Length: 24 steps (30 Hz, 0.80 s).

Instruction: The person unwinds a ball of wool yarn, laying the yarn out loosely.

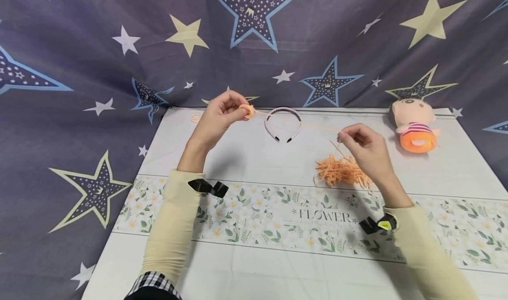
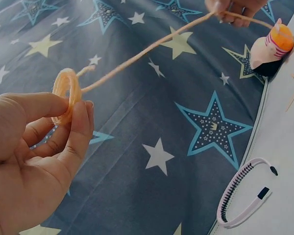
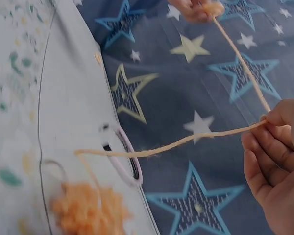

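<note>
In the head view my left hand (image 1: 222,114) pinches a small ring of orange yarn (image 1: 248,110) between thumb and fingers, above the back of the table. Close up in the left wrist view, the loop of yarn (image 2: 76,90) stands upright with a short tail sticking out. A strand of yarn (image 2: 147,51) stretches from it to my right hand (image 1: 367,152), whose thumb and fingertips pinch it. Past those fingers the strand sags down to a fluffy heap of orange yarn (image 1: 341,171), seen below the right hand.
A pink headband (image 1: 283,109) with dark teeth lies at the table's back middle. Left of it is a small pale orange ring (image 1: 196,118). A plush toy (image 1: 416,125) sits at the back right, by the star-printed curtain (image 1: 254,70). A floral strip (image 1: 262,216) crosses the white tabletop.
</note>
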Available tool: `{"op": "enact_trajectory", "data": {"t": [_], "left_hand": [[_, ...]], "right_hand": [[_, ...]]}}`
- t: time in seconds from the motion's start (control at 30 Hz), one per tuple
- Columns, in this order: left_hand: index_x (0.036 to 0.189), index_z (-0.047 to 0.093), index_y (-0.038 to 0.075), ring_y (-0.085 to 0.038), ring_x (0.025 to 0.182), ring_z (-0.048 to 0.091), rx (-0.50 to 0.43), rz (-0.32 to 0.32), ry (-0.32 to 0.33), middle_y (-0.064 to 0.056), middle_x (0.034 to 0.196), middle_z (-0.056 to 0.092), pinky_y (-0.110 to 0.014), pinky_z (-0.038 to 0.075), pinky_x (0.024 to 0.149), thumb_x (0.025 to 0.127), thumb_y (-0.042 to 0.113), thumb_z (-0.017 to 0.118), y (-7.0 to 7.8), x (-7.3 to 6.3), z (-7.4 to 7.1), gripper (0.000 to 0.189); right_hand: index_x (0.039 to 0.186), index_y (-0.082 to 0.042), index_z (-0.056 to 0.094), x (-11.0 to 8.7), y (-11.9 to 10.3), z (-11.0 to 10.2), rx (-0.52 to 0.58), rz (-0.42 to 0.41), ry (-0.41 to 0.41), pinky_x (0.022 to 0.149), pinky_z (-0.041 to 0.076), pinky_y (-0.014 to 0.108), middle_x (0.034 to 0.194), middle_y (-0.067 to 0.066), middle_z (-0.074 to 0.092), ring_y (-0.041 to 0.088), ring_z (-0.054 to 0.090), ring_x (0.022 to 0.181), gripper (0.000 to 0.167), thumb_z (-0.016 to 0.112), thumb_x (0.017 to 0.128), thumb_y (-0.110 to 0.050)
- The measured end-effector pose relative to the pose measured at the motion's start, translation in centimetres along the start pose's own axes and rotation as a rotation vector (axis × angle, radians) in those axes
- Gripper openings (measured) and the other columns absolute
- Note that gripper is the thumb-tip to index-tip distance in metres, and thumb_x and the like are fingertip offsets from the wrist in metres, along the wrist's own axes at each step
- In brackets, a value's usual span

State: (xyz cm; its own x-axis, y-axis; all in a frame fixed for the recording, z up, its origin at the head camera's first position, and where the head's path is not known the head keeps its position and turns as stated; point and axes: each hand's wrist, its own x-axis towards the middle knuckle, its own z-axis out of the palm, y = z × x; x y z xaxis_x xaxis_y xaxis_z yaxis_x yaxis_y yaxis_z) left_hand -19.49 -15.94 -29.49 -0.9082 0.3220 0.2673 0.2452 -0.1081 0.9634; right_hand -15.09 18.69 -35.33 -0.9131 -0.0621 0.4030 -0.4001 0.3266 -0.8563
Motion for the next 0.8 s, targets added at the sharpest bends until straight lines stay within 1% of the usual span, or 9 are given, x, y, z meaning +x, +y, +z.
{"op": "enact_trajectory", "data": {"t": [0.07, 0.2, 0.3, 0.37, 0.43, 0.53, 0.63, 0.73, 0.8], "left_hand": [[0.094, 0.058, 0.006, -0.013, 0.082, 0.063, 0.004, 0.000, 0.005, -0.003, 0.092, 0.064, -0.024, 0.056, 0.077, 0.090, -0.007, 0.059, 0.0, 0.0, -0.1, 0.014], [0.095, 0.059, 0.006, -0.012, 0.083, 0.063, 0.001, -0.003, 0.019, -0.002, 0.092, 0.064, -0.023, 0.056, 0.077, 0.090, -0.007, 0.059, 0.0, 0.0, -0.4, 0.015], [0.096, 0.059, 0.006, -0.012, 0.083, 0.064, -0.014, -0.004, 0.021, -0.003, 0.092, 0.064, -0.023, 0.056, 0.077, 0.090, -0.009, 0.058, -0.1, 0.0, -0.5, 0.016], [0.095, 0.058, 0.005, -0.013, 0.082, 0.064, -0.024, -0.003, 0.017, -0.004, 0.092, 0.064, -0.022, 0.056, 0.076, 0.090, -0.010, 0.057, -0.2, 0.0, -0.5, 0.016], [0.095, 0.057, 0.005, -0.013, 0.083, 0.064, -0.032, -0.002, 0.011, -0.004, 0.093, 0.063, -0.022, 0.056, 0.076, 0.090, -0.010, 0.056, -0.2, 0.0, -0.6, 0.016], [0.095, 0.056, 0.005, -0.014, 0.083, 0.065, -0.042, -0.004, 0.009, -0.005, 0.093, 0.062, -0.022, 0.056, 0.076, 0.090, -0.010, 0.056, -0.3, 0.0, -0.7, 0.015], [0.095, 0.057, 0.004, -0.014, 0.083, 0.065, -0.042, -0.007, 0.014, -0.004, 0.092, 0.062, -0.023, 0.056, 0.077, 0.090, -0.009, 0.058, -0.3, 0.0, -0.7, 0.014], [0.094, 0.058, 0.004, -0.013, 0.081, 0.064, -0.033, -0.007, 0.025, -0.004, 0.092, 0.063, -0.024, 0.056, 0.077, 0.089, -0.007, 0.060, -0.3, -0.1, -0.9, 0.013], [0.094, 0.058, 0.004, -0.013, 0.081, 0.064, -0.022, -0.005, 0.031, -0.004, 0.092, 0.063, -0.024, 0.057, 0.077, 0.089, -0.006, 0.061, -0.3, 0.0, -1.0, 0.012]], "right_hand": [[0.095, 0.007, 0.063, -0.3, 1.0, -1.2, -0.029, 0.017, 0.036, 0.063, 0.047, 0.012, 0.081, -0.012, 0.065, 0.003, 0.058, 0.071, 0.014, 0.063, 0.092, -0.007], [0.094, 0.010, 0.062, -1.1, 2.1, -3.5, -0.069, 0.050, 0.097, 0.066, 0.047, 0.010, 0.082, -0.013, 0.065, 0.000, 0.059, 0.073, 0.014, 0.062, 0.092, -0.004], [0.095, 0.008, 0.062, -1.7, 2.7, -5.1, -0.112, 0.085, 0.145, 0.070, 0.047, 0.009, 0.083, -0.011, 0.064, -0.001, 0.060, 0.077, 0.014, 0.060, 0.093, -0.006], [0.096, 0.006, 0.063, -2.1, 3.1, -6.1, -0.145, 0.109, 0.178, 0.071, 0.046, 0.009, 0.083, -0.009, 0.064, -0.001, 0.060, 0.078, 0.014, 0.060, 0.093, -0.008], [0.096, 0.004, 0.064, -2.5, 3.4, -6.8, -0.170, 0.133, 0.209, 0.071, 0.045, 0.009, 0.083, -0.009, 0.064, -0.001, 0.060, 0.079, 0.013, 0.061, 0.093, -0.009], [0.095, 0.001, 0.064, -3.0, 3.9, -7.7, -0.192, 0.175, 0.247, 0.069, 0.045, 0.009, 0.082, -0.014, 0.064, -0.002, 0.060, 0.079, 0.011, 0.061, 0.093, -0.009], [0.093, 0.000, 0.065, -3.4, 4.1, -8.3, -0.189, 0.224, 0.286, 0.068, 0.045, 0.008, 0.080, -0.016, 0.064, -0.002, 0.061, 0.078, 0.010, 0.063, 0.092, -0.010], [0.094, 0.000, 0.066, -3.6, 4.2, -9.0, -0.163, 0.253, 0.331, 0.067, 0.046, 0.008, 0.080, -0.016, 0.066, -0.001, 0.062, 0.077, 0.010, 0.065, 0.091, -0.010], [0.092, -0.005, 0.068, -3.8, 4.2, -9.5, -0.174, 0.275, 0.368, 0.064, 0.045, 0.008, 0.079, -0.016, 0.065, -0.001, 0.061, 0.074, 0.007, 0.066, 0.090, -0.011]]}}
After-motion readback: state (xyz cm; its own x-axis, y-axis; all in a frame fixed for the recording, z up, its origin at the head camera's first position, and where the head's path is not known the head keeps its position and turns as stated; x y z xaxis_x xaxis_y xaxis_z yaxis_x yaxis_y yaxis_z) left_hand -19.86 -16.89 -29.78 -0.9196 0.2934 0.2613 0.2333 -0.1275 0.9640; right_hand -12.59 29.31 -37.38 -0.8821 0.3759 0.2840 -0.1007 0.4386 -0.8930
